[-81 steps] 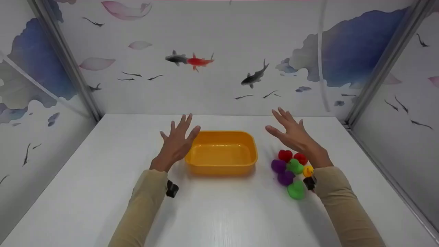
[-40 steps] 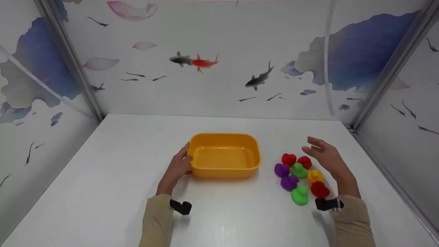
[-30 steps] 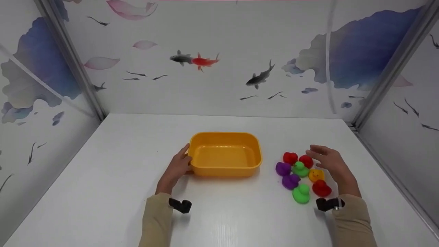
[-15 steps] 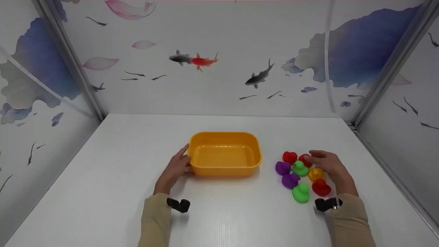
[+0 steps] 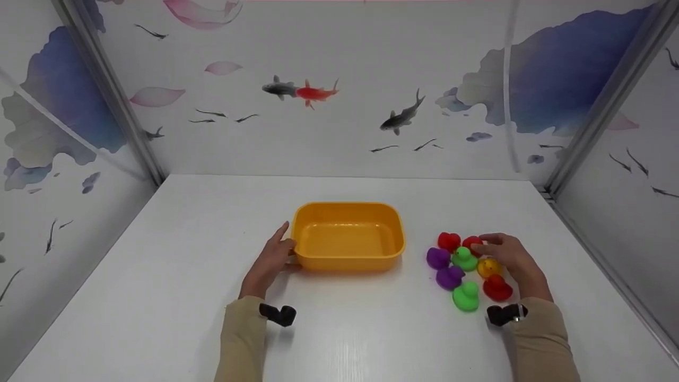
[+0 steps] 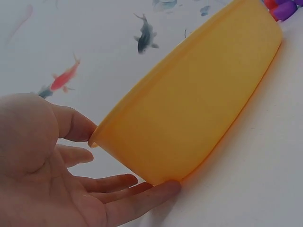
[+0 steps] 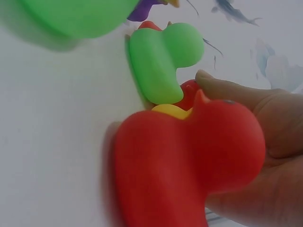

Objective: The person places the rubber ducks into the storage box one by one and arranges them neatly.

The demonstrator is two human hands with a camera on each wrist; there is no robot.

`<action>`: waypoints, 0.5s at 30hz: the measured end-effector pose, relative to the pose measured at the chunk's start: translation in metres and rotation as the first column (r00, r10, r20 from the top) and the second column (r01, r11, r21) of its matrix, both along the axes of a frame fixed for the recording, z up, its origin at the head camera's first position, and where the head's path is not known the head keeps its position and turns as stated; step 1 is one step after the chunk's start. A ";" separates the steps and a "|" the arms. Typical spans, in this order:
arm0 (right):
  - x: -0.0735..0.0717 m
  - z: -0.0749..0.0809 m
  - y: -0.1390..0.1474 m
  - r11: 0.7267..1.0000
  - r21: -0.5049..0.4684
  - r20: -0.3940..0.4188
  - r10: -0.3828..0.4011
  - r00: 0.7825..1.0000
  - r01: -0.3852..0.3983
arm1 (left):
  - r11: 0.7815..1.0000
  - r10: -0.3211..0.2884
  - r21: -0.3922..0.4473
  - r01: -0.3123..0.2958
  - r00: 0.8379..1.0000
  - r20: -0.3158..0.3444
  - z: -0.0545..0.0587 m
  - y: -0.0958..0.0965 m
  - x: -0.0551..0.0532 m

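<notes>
A yellow plastic basin (image 5: pixel 347 263) stands on the white table. My left hand (image 5: pixel 269 263) rests against its left end; in the left wrist view the thumb touches the rim and the fairly straight fingers lie by the base. At right sits a cluster of rubber ducks. My right hand (image 5: pixel 513 258) pinches the back right red duck (image 5: pixel 471 244), with the thumb on its near side. Under and near that hand are a yellow duck (image 5: pixel 488 268), a green duck (image 5: pixel 464 259) and another red duck (image 7: pixel 156 165), large in the right wrist view.
Also in the cluster are a third red duck (image 5: pixel 449 241), two purple ducks, one the purple duck (image 5: pixel 450 277) nearer the front, and a front green duck (image 5: pixel 466 297). Printed panels with fish wall the table (image 5: pixel 339 339) at the back and sides.
Both raised hands have come down, the left to the basin's end, the right to the ducks. Over the last second my right hand has lowered and its thumb has met the red duck.
</notes>
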State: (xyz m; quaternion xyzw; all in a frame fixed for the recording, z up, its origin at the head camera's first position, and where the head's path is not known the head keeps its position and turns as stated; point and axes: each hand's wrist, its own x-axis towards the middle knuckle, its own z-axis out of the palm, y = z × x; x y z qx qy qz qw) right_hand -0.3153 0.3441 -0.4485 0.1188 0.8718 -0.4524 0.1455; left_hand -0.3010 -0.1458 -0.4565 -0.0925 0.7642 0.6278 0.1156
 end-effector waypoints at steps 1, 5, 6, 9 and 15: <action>0.000 0.000 0.000 1.000 0.004 0.000 -0.003 1.000 0.003 | 1.000 0.000 0.002 0.000 1.000 -0.002 -0.001 0.000 0.000; 0.000 0.000 -0.001 1.000 0.016 0.011 -0.018 1.000 0.017 | 1.000 0.002 0.011 -0.001 1.000 -0.004 -0.001 0.000 0.000; 0.000 -0.001 -0.001 1.000 0.018 0.013 -0.023 1.000 0.022 | 1.000 0.001 0.014 -0.001 1.000 -0.004 -0.001 0.000 0.000; 0.000 -0.002 -0.002 0.999 0.012 0.018 -0.033 0.999 0.033 | 1.000 -0.002 0.018 0.002 1.000 0.000 -0.001 0.001 0.000; 0.000 -0.003 -0.004 0.999 -0.007 0.002 -0.052 0.999 0.052 | 1.000 -0.008 0.011 0.008 1.000 -0.002 0.000 0.001 0.001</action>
